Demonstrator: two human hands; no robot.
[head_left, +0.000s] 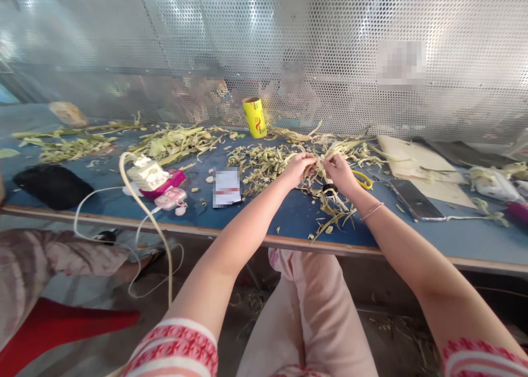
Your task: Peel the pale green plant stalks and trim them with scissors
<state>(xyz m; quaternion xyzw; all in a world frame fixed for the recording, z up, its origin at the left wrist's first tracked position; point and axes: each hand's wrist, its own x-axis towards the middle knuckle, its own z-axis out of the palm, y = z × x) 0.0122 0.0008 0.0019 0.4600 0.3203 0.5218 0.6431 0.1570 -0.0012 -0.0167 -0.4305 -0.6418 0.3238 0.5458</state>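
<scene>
Both of my hands meet over the blue tabletop, in front of a heap of pale green, dried plant strips (266, 162). With fingers pinched, my left hand (300, 169) grips a pale strip. My right hand (339, 173) is closed on pale strip material right beside it, a small gap apart. Whether both hold one same strip I cannot tell. Loose greenish strips (336, 209) hang and lie below my right hand. A yellow ring, perhaps a tape roll (363, 180), rests just right of my right wrist. Longer strips (350, 149) lie behind the hands.
A yellow tube (254, 117) stands at the back by the perforated metal panel (330, 47). Left are a card (226, 187), a white plug adapter (147, 171) with cables and a black pouch (51, 186). Right lie a phone (416, 200) and brown cardboard (421, 162). Another person's leg (61, 250) shows at left.
</scene>
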